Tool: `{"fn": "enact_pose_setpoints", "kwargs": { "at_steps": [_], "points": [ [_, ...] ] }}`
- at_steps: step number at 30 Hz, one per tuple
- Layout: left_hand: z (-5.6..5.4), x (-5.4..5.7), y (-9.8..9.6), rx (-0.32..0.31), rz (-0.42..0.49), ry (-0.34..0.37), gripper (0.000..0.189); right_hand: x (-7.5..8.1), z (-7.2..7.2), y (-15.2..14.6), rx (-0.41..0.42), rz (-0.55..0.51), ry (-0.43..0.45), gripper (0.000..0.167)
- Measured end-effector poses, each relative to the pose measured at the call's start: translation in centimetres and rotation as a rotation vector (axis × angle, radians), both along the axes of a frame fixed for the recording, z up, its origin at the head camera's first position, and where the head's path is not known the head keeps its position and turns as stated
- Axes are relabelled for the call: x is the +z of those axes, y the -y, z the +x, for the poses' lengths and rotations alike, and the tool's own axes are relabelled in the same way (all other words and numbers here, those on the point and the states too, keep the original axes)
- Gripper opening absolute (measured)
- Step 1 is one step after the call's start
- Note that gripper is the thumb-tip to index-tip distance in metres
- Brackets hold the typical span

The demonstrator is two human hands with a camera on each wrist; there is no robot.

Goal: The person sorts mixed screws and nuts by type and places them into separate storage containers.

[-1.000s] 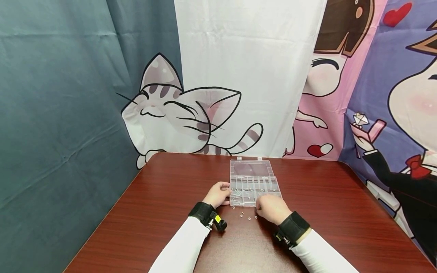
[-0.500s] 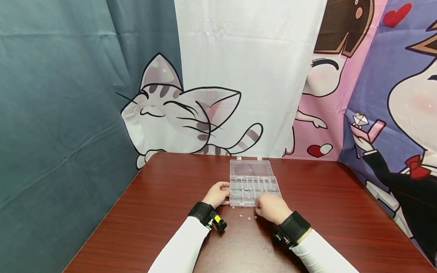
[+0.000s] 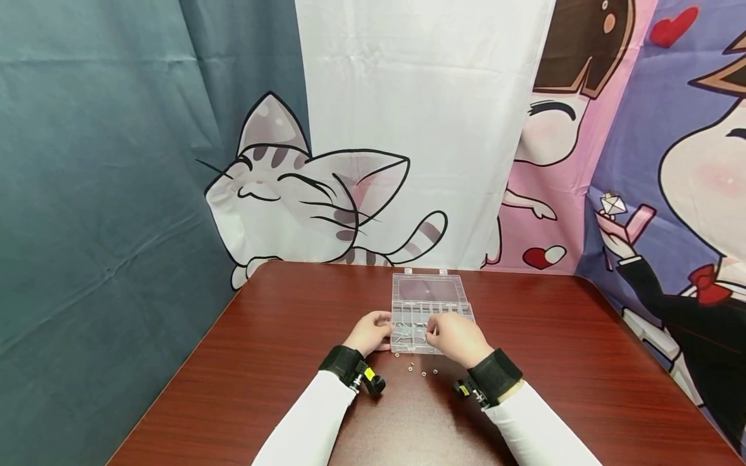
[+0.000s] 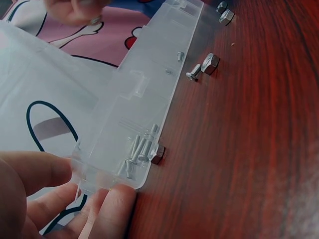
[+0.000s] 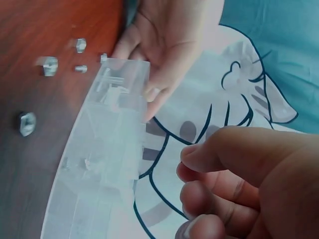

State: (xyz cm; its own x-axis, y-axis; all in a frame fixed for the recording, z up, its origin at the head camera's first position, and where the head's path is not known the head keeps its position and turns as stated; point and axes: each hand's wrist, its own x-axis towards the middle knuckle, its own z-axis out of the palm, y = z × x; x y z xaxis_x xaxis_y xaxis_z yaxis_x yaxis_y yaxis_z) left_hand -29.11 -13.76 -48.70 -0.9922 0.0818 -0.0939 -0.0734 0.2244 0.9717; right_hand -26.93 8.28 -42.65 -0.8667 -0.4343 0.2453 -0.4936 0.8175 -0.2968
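A clear plastic compartment box (image 3: 428,289) lies on the table with its lid folded back. My left hand (image 3: 370,333) grips its left end, thumb on one side and fingers on the other. Inside that end several screws (image 4: 142,147) lie in a heap. Over the front compartments is my right hand (image 3: 460,340), thumb and forefinger tips together. In the left wrist view a small shiny metal piece (image 4: 95,21) shows at those fingertips, its kind too blurred to make out. Along the box's near edge lie several loose hex nuts (image 5: 27,123) and a short screw (image 4: 194,72).
The reddish-brown wooden table (image 3: 280,304) reaches to a printed cloth backdrop (image 3: 373,129) behind the box. Small hardware (image 4: 180,56) shows through the plastic in the middle compartments. The raised lid side of the box faces the backdrop.
My right hand has risen from the box's front edge and moved leftward and back, over the compartments. The left hand keeps its hold on the box, and the loose hardware stays put.
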Motion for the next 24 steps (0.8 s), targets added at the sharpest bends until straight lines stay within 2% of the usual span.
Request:
{"fn": "enact_pose_setpoints", "kwargs": {
  "at_steps": [9, 15, 24],
  "points": [
    [-0.1, -0.3, 0.0, -0.014, 0.006, -0.007, 0.042, -0.2, -1.2, 0.5, -0.040, -0.039, 0.063, 0.011],
    [-0.1, 0.0, 0.0, -0.013, 0.005, -0.010, 0.042, -0.9, -1.6, 0.5, -0.060, -0.023, 0.062, 0.012],
    [0.0, 0.2, 0.0, -0.011, 0.005, 0.000, 0.042, -2.1, -2.2, 0.6, -0.048, 0.005, 0.070, 0.012]
  ]
}}
